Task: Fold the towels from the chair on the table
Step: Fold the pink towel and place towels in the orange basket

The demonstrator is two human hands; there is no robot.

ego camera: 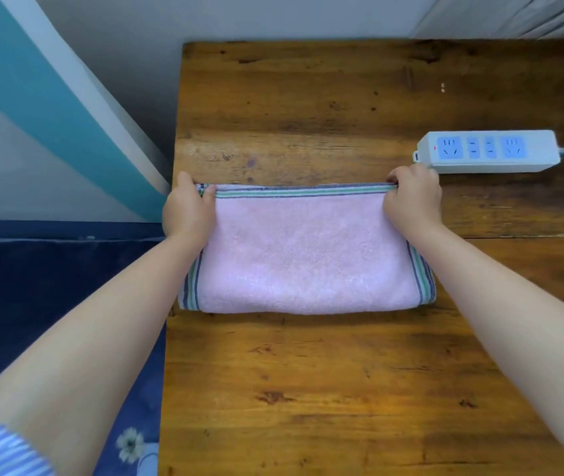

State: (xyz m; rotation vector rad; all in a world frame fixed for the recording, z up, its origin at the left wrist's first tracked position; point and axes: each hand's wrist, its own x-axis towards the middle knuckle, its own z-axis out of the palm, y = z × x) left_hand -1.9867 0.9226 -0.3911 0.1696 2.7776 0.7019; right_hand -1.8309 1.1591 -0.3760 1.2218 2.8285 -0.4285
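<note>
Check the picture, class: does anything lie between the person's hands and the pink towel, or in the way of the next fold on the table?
Nothing visible does. The left hand and right hand already pinch the far corners of the pink towel. The power strip lies apart, beyond the right hand, and bare table lies nearer.

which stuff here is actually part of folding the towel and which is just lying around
Part of the job:
pink towel, folded on the table
left hand, pinching its far left corner
right hand, pinching its far right corner
wooden table, the folding surface

Just lying about:
white power strip, on the table beyond the right hand, cable running off to the right
dark blue floral fabric, left of the table
</note>
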